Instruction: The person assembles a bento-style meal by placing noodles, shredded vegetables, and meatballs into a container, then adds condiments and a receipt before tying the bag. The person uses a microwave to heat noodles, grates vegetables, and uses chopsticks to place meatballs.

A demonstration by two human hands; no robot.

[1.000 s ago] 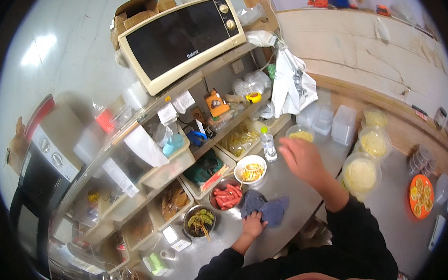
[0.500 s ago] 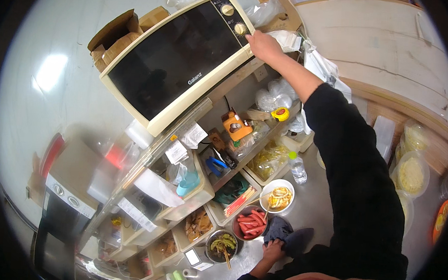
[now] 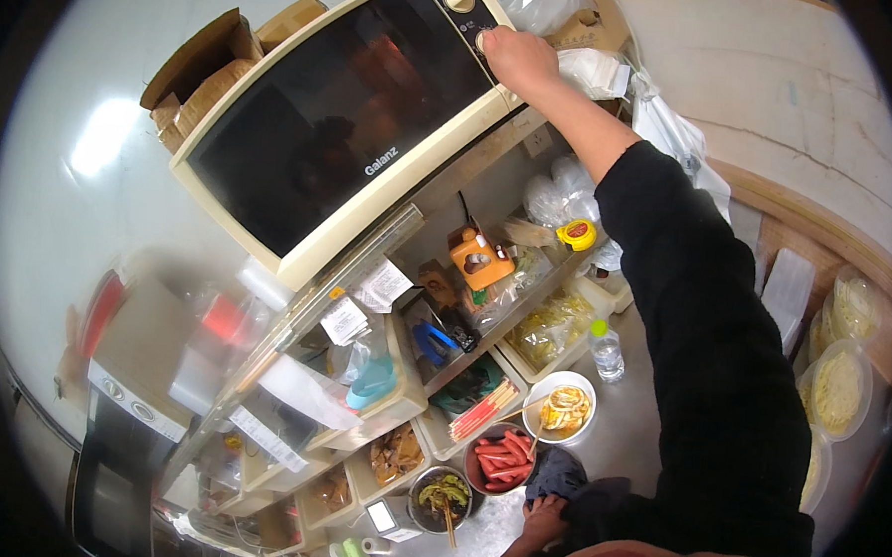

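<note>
Right hand (image 3: 518, 60) is leaving the bowls on the surface (image 3: 638, 436), reaching up, now touching the microwave (image 3: 343, 135) control panel at far right. Left hand (image 3: 543, 519) is staying low on the dark cloth (image 3: 557, 475).

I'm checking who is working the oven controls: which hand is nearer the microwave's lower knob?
Right. The right hand is up on the microwave control panel, fingers at the lower knob. The left hand is far below, on the dark cloth by the bowl of red sausages.

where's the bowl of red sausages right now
In the head view, the bowl of red sausages sits low and centre on the counter, between the white bowl and the dark bowl of greens, just above the left hand.
</note>
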